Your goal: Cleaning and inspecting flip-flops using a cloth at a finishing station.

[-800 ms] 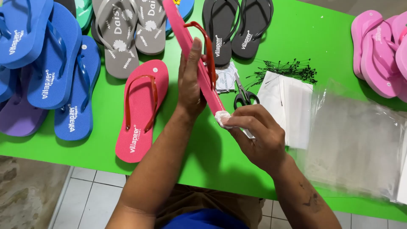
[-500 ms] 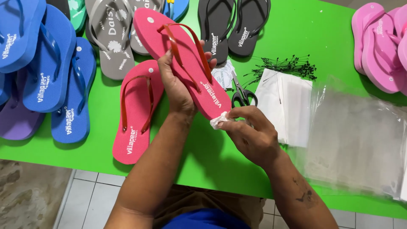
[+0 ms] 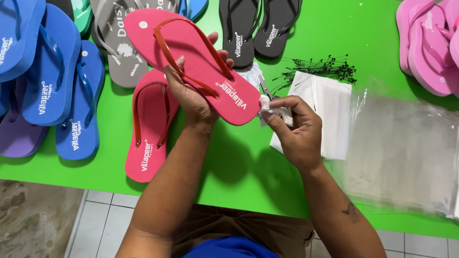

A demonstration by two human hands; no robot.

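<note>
Green table [image 3: 239, 181]: left grip [image 3: 191, 93] around pink flip-flop [image 3: 191, 62].

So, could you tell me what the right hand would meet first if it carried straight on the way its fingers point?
The right hand, pinching a white cloth, points left and slightly up at the heel of the held pink flip-flop. That heel edge would likely come first; the cloth already looks to be touching it.

We see the held flip-flop [image 3: 191, 67] above its mate [image 3: 148, 129] on the table [image 3: 382, 43], other sandals [image 3: 52, 81] left, scissors [image 3: 264, 88] and clear bags [image 3: 406, 153] right.
</note>
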